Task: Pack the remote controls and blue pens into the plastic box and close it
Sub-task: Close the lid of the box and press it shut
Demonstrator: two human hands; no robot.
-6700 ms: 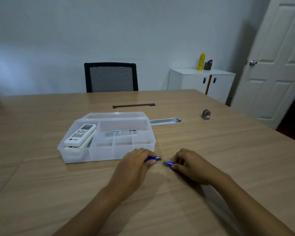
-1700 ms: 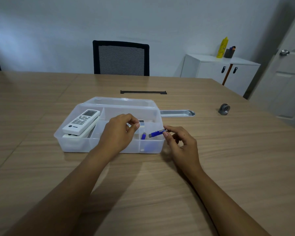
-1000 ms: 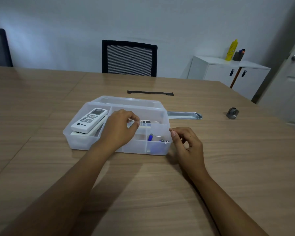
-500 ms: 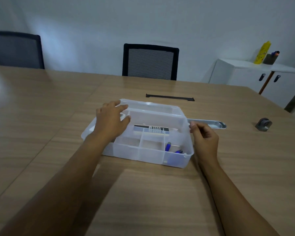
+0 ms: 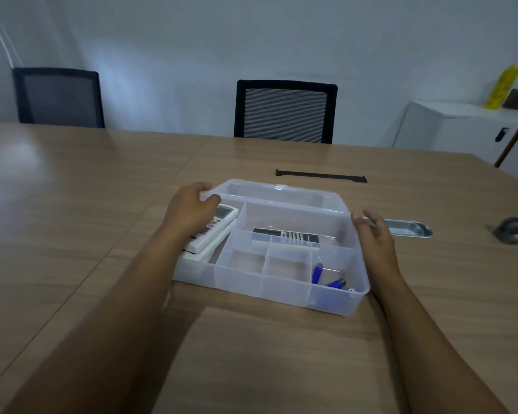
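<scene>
The clear plastic box (image 5: 281,289) stands open on the wooden table, its lid (image 5: 275,192) folded back behind it. Two white remotes (image 5: 214,231) lie stacked in the left compartment, partly under my left hand. A black remote (image 5: 284,235) lies in the middle compartment. Two blue pens (image 5: 317,271) rest in the front right compartment. My left hand (image 5: 192,209) curls its fingers around the lid's left corner. My right hand (image 5: 373,234) is at the lid's right corner with its fingers apart, fingertips touching the edge.
A narrow metal tray (image 5: 408,228) lies just right of the box, behind my right hand. A grey round object (image 5: 512,231) sits farther right. A black strip (image 5: 320,175) lies behind the lid. Two chairs (image 5: 284,112) and a white cabinet (image 5: 461,127) stand beyond the table.
Both pens went from my hands into the front right compartment. My hands then moved back along the box's sides to the lid's two corners. The camera shifted left.
</scene>
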